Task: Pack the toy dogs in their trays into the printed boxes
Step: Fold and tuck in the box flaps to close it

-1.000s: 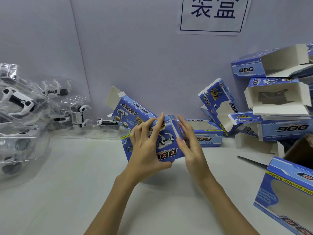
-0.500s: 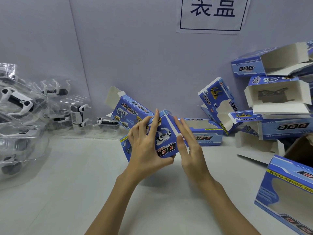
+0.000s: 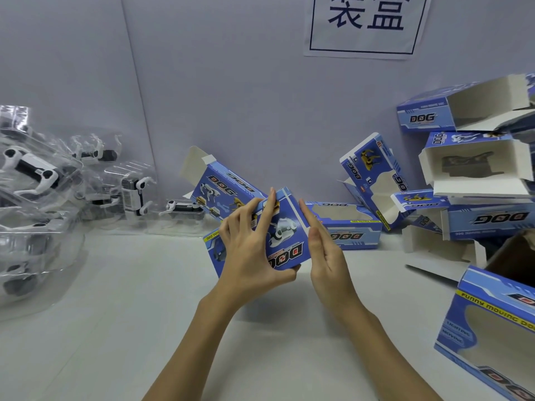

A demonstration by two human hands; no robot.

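1. Held box [image 3: 285, 241]: blue, printed with a white dog and "DOG", tilted, end closed, gripped above the tabletop centre.
2. Empty boxes [image 3: 474, 169]: blue, ends open, piled at right.
3. Toy dogs in clear trays [image 3: 31, 172]: white-black, heaped at left.

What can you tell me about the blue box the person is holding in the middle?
The held box is a small printed cardboard carton, blue and white, with a picture of a white toy dog and red "DOG" lettering that reads upside down from here. It is tilted, raised just above the white table. The left hand grips it, thumb under its near corner; the right hand lies flat-fingered at its right end. Whether a toy is inside cannot be seen.
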